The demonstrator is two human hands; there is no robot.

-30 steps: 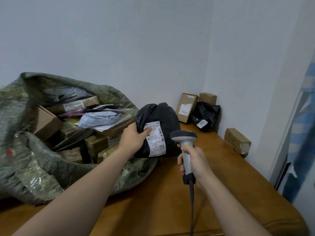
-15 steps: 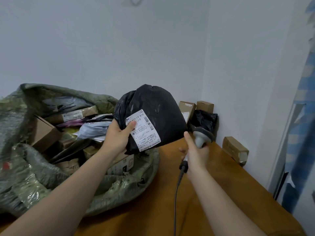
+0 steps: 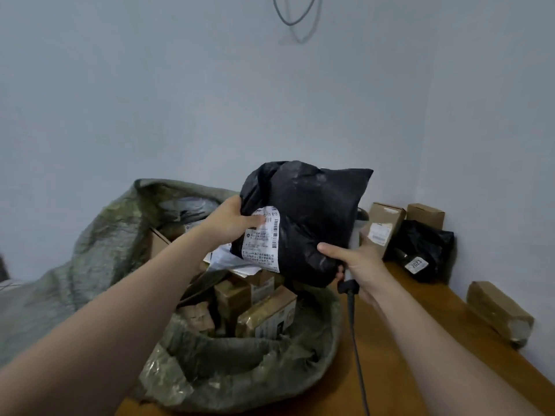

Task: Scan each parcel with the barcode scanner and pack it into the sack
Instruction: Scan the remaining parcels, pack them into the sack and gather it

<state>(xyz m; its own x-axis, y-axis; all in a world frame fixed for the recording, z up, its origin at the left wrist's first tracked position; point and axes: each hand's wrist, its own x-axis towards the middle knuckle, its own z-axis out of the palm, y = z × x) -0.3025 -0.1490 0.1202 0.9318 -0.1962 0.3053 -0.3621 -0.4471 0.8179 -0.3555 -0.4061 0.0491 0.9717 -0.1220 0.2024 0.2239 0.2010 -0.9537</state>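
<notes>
Black parcel (image 3: 312,217): held in the air above the open mouth of the sack (image 3: 99,265), clear of the table (image 3: 405,340).

Left hand (image 3: 232,223): fingers curled round the parcel's left edge, thumb laid across the white label (image 3: 262,238).

Right hand (image 3: 360,262): fingers wrapped round the handle of the scanner (image 3: 345,286), thumb pressed against the parcel's lower right corner. The scanner head is mostly hidden behind the parcel.

Handling, judged:
- Soft plastic mailer, wrinkled and bulging; contents probably pliable, likely clothing.
- Looks light, since one hand and a thumb carry it.
- The film is glossy and probably slippery, so a pinch on flat skin may slide.
- Best hold: gather a fold at an edge or corner, as the left hand does.
- Low fragility, so it should tolerate being dropped onto the boxes (image 3: 264,313) in the sack.
</notes>
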